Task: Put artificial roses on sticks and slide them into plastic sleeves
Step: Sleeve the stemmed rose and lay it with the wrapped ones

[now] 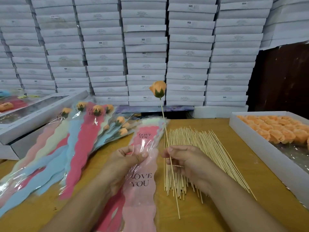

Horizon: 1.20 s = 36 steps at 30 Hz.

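Observation:
An orange artificial rose (158, 89) with a green base sits on top of a thin wooden stick (165, 128). My right hand (185, 162) pinches that stick low down and holds it upright, rose at the top. My left hand (127, 159) pinches the upper part of a pink plastic sleeve (141, 186) printed "LOVE YOU", which lies on a stack of like sleeves on the table. The stick stands just right of the sleeve, outside it.
A heap of bare sticks (200, 158) lies right of my hands. A white box of orange roses (274, 129) stands at the far right. Finished sleeved roses (87, 131) fan out at the left beside a flat white box (35, 113). White cartons (145, 47) wall the back.

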Tool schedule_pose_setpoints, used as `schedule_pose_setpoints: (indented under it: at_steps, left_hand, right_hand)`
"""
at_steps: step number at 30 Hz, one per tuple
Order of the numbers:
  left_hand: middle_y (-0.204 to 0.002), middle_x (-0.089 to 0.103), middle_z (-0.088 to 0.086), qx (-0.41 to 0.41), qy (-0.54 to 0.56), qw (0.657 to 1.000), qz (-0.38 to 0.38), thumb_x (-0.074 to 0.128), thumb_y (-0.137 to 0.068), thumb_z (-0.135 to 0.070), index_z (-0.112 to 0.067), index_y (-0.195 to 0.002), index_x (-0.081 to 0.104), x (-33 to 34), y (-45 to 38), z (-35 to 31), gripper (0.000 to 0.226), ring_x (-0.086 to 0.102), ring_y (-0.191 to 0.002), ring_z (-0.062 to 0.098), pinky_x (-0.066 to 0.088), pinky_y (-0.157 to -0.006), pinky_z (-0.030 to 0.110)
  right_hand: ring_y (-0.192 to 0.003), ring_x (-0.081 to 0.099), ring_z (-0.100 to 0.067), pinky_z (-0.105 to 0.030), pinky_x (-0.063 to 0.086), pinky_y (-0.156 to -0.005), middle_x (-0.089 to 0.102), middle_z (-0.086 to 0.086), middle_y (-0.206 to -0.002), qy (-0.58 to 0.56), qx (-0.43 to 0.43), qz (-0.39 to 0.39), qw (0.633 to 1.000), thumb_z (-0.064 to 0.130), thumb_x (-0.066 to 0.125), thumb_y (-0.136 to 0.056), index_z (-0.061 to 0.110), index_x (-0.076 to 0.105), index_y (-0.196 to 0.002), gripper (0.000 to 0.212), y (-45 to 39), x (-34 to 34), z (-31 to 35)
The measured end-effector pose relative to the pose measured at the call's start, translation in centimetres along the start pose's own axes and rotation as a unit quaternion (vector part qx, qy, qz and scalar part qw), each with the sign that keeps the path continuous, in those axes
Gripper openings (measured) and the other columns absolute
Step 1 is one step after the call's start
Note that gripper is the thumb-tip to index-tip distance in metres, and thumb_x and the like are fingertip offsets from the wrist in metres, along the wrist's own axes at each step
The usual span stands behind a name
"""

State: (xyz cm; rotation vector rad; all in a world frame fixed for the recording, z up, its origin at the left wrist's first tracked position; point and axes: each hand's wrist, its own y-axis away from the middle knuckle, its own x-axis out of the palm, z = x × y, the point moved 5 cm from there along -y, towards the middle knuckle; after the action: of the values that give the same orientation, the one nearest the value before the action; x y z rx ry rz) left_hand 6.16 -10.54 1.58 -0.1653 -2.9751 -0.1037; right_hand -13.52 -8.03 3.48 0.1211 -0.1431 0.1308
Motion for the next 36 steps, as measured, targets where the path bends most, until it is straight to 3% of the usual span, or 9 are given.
schedule_pose_setpoints:
  at_steps: [2, 6, 10, 17, 21, 26, 33, 36]
  left_hand:
    - [-0.102, 0.075, 0.021, -0.007, -0.010, 1.000, -0.002, 0.097, -0.049, -0.021, -0.001, -0.105, 0.072, 0.1, 0.1, 0.1, 0.064, 0.072, -0.085, 0.030, 0.058, -0.082, 0.041]
    - [-0.096, 0.077, 0.016, -0.004, -0.021, 0.999, 0.028, 0.094, -0.054, -0.021, -0.018, -0.085, 0.080, 0.7, 0.3, 0.1, 0.035, 0.074, -0.080, 0.025, 0.058, -0.069, 0.032]
    - [-0.102, 0.076, 0.019, -0.016, -0.026, 0.999, 0.044, 0.094, -0.057, -0.020, -0.013, -0.096, 0.079, 0.9, 0.4, 0.2, 0.043, 0.074, -0.087, 0.030, 0.058, -0.075, 0.036]
    - [-0.102, 0.076, 0.019, -0.014, -0.025, 0.998, 0.051, 0.094, -0.054, -0.018, -0.013, -0.094, 0.079, 1.1, 0.5, 0.3, 0.043, 0.075, -0.088, 0.028, 0.059, -0.074, 0.034]
    - [-0.103, 0.076, 0.019, -0.013, -0.021, 0.998, 0.061, 0.093, -0.057, -0.017, -0.015, -0.093, 0.080, 1.2, 0.6, 0.2, 0.039, 0.075, -0.087, 0.028, 0.060, -0.071, 0.031]
    - [-0.102, 0.076, 0.019, -0.012, -0.045, 0.997, 0.061, 0.100, -0.050, -0.031, -0.016, -0.093, 0.079, 1.2, 0.4, 0.2, 0.050, 0.074, -0.083, 0.028, 0.062, -0.074, 0.035]
    - [-0.098, 0.077, 0.016, 0.005, -0.026, 0.998, 0.059, 0.092, -0.061, -0.030, -0.016, -0.093, 0.080, 1.2, 0.1, 0.6, 0.037, 0.073, -0.082, 0.024, 0.059, -0.075, 0.034]
    - [-0.094, 0.074, 0.020, 0.009, 0.023, 0.997, 0.074, 0.078, -0.081, -0.026, -0.007, -0.096, 0.077, 1.4, 0.0, 0.6, 0.024, 0.071, -0.077, 0.027, 0.059, -0.074, 0.037]
  right_hand:
    - [-0.071, 0.070, -0.013, -0.023, 0.055, -0.061, 0.077, -0.009, -0.091, -0.005, -0.007, -0.016, 1.000, 0.013, 0.065, -0.094, 0.009, 0.076, -0.096, 0.012, 0.1, -0.4, 0.3]
    - [-0.069, 0.071, -0.016, -0.022, 0.056, -0.058, 0.077, -0.010, -0.084, 0.014, -0.037, -0.055, 0.998, 0.013, 0.066, -0.092, 0.009, 0.073, -0.098, 0.010, 0.1, -1.1, 2.0]
    - [-0.064, 0.071, -0.013, -0.020, 0.057, -0.055, 0.076, -0.005, -0.075, 0.002, -0.110, -0.108, 0.988, 0.012, 0.065, -0.092, 0.010, 0.072, -0.094, 0.008, 0.0, -1.5, 6.4]
    - [-0.064, 0.071, -0.011, -0.018, 0.054, -0.056, 0.073, 0.002, -0.067, -0.023, -0.236, -0.138, 0.962, 0.015, 0.066, -0.094, 0.011, 0.071, -0.093, 0.006, 0.0, -0.9, 13.4]
    - [-0.060, 0.070, -0.009, -0.017, 0.054, -0.054, 0.072, 0.000, -0.069, -0.007, -0.227, -0.139, 0.964, 0.014, 0.066, -0.095, 0.009, 0.070, -0.100, 0.009, -0.5, -0.3, 12.5]
    - [-0.057, 0.067, -0.007, -0.018, 0.055, -0.053, 0.072, 0.000, -0.069, 0.000, -0.190, -0.145, 0.971, 0.013, 0.065, -0.095, 0.011, 0.070, -0.094, 0.006, -1.1, -0.7, 9.8]
    - [-0.063, 0.071, -0.010, -0.018, 0.053, -0.053, 0.076, -0.003, -0.074, -0.001, -0.154, -0.112, 0.982, 0.015, 0.067, -0.093, 0.013, 0.071, -0.096, 0.006, -1.5, 0.1, 6.9]
    - [-0.069, 0.071, -0.011, -0.020, 0.054, -0.058, 0.077, -0.004, -0.079, 0.015, -0.126, -0.086, 0.988, 0.016, 0.070, -0.091, 0.010, 0.073, -0.099, 0.010, -1.8, 0.8, 5.7]
